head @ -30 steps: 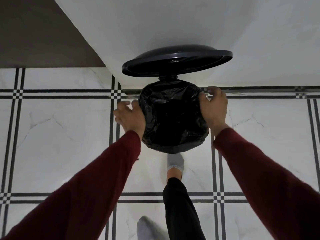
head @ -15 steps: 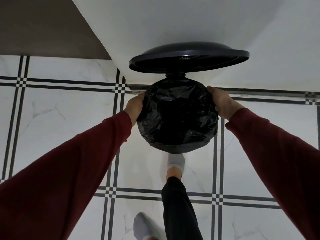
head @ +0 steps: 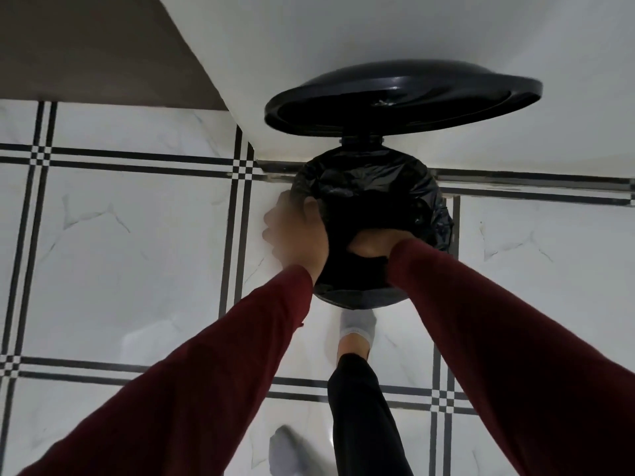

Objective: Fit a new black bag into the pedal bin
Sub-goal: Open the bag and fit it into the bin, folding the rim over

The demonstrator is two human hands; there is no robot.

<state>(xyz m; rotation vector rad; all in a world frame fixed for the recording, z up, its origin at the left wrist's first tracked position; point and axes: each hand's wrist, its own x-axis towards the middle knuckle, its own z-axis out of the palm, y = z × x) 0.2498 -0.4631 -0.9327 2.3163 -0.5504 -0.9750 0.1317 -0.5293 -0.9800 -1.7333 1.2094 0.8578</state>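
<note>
Now your left hand (head: pixel 295 235) grips the bag (head: pixel 371 187) at the bin's left rim; right hand (head: pixel 372 243) reaches inside, fingers hidden. Push hard and the bag slips off the rim.

We see the bin's lid (head: pixel 402 97) raised against the white wall (head: pixel 378 29), and the black bag (head: pixel 371 190) draped over the rim. Our left hand (head: pixel 295 235) grips the bag at the left rim, while our right hand (head: pixel 374 243) reaches down inside it. A socked foot (head: pixel 357 326) sits at the bin's base on the tiled floor (head: pixel 137 252).
</note>
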